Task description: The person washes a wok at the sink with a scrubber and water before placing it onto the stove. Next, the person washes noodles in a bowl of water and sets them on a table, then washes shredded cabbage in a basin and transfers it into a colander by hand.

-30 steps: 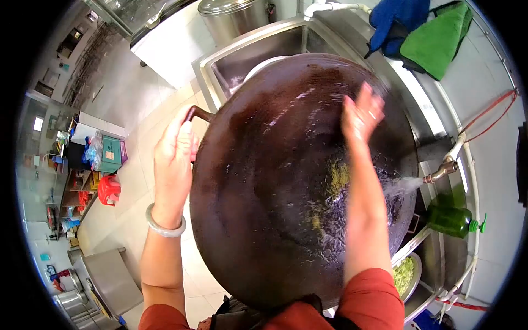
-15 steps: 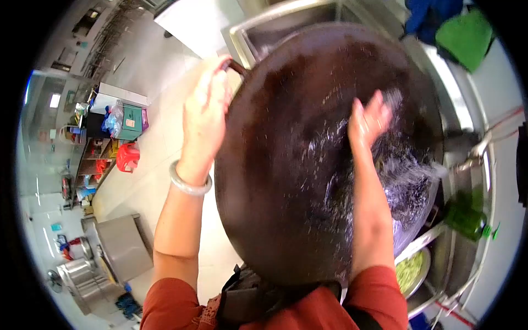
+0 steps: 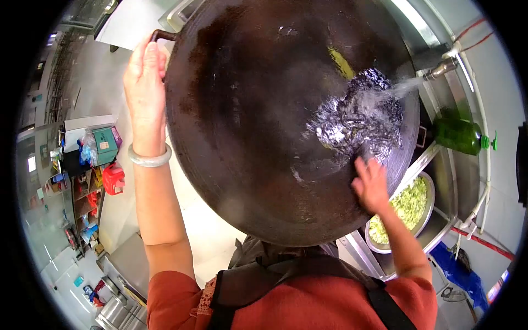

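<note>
The wok (image 3: 247, 137) is flanked by both hands: its loop handle (image 3: 165, 34) is clamped by the left hand (image 3: 146, 82), while pooled water (image 3: 357, 121) is met inside by the nearer right hand (image 3: 371, 181) (whether anything is gripped cannot be told). Shredded green vegetables (image 3: 406, 206) are contained in a metal bowl (image 3: 432, 205) alongside.

A large dark wok (image 3: 247, 121), held at its side handle (image 3: 165, 36) by the person's left hand (image 3: 145, 91), receives water (image 3: 400, 88) from a metal tap (image 3: 443, 68), the right hand (image 3: 372, 184) inside at the splash's edge, a bowl (image 3: 431, 199) of chopped greens (image 3: 410, 204) just beside.
</note>
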Demonstrator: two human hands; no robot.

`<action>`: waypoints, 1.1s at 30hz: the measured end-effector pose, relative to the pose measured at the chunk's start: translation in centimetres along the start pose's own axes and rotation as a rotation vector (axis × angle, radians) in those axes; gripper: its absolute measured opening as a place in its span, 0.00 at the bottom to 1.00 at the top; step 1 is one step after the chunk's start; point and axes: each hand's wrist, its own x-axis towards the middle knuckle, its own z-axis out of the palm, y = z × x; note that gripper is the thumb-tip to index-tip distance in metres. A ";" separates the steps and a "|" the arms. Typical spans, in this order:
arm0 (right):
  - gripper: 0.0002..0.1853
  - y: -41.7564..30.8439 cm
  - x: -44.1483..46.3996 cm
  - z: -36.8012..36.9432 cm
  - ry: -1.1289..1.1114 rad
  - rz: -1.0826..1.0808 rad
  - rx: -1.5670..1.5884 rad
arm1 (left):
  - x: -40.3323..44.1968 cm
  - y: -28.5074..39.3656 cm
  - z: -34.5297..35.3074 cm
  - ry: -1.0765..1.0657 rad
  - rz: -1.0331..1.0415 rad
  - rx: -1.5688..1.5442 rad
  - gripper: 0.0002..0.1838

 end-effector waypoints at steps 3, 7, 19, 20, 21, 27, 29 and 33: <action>0.32 4.6 10.2 1.2 0.435 0.114 -0.008 | 0.3 -0.6 -0.3 0.045 -0.005 -0.011 0.18; 0.35 -5.2 21.0 -1.8 0.644 0.308 0.137 | -0.4 0.9 0.8 0.087 -0.013 0.107 0.20; 0.33 -1.1 2.2 0.4 0.059 0.011 -0.056 | 0.5 -0.7 -0.4 -0.011 0.016 0.018 0.20; 0.33 1.5 4.3 0.9 0.154 0.155 -0.164 | 0.5 -0.8 -0.4 -0.006 0.020 0.023 0.20; 0.33 2.8 7.4 1.1 0.271 0.224 -0.064 | 0.5 -0.8 -0.3 0.000 0.018 0.039 0.20; 0.32 -6.9 21.3 0.3 0.612 0.135 0.210 | 0.3 -0.2 0.0 -0.003 0.019 0.097 0.20; 0.31 -9.5 17.3 0.2 0.479 -0.108 0.252 | 0.2 0.0 0.0 -0.004 0.004 0.110 0.20; 0.25 -3.5 10.1 1.6 0.367 -0.426 0.191 | 0.3 -0.5 -0.4 -0.003 -0.016 0.058 0.20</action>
